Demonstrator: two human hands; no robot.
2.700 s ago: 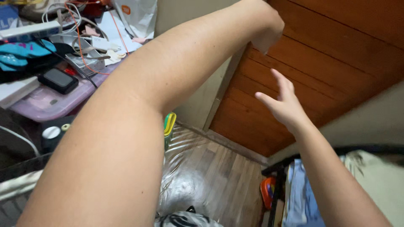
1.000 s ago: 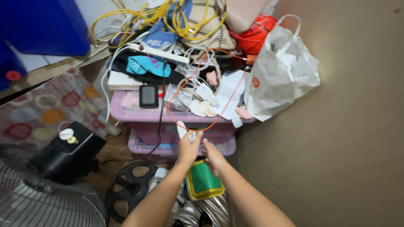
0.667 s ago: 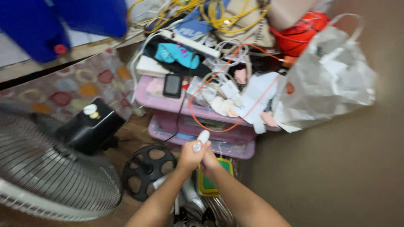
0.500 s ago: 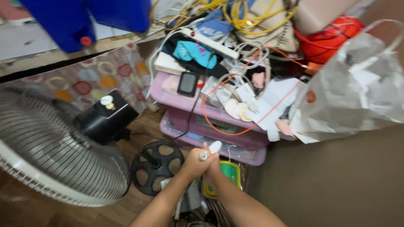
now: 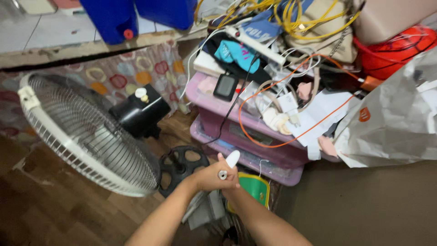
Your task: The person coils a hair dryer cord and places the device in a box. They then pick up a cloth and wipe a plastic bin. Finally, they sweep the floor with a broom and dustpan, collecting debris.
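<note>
A small white handheld device (image 5: 230, 162) with a rounded tip is being gripped in the left hand (image 5: 210, 175), fingers curled tight around its body; a small round part is showing at its lower end. The right hand (image 5: 231, 190) is being pressed against the underside of the left; it is mostly hidden, so whether it is closed on anything cannot be told. Both hands are being held low, above the wooden floor (image 5: 54, 209).

Just beyond the hands, a green and yellow flat item (image 5: 252, 189) is being kept on the floor, beside a black round fan base (image 5: 182, 166). To the left, a white-rimmed fan cage (image 5: 82, 134) is being tilted sideways, its black motor housing (image 5: 141, 114) behind it.

Farther off, two stacked pink storage boxes (image 5: 255, 136) are being loaded with clutter: a small black device (image 5: 225, 86), an orange cable (image 5: 273, 114), white chargers, papers and a white power strip (image 5: 255, 42). A crumpled white plastic bag (image 5: 396, 123) is being leaned against the wall at right. Yellow cords (image 5: 291, 18) are being piled on top. Blue containers (image 5: 136, 16) are being stored on a ledge at the far back.
</note>
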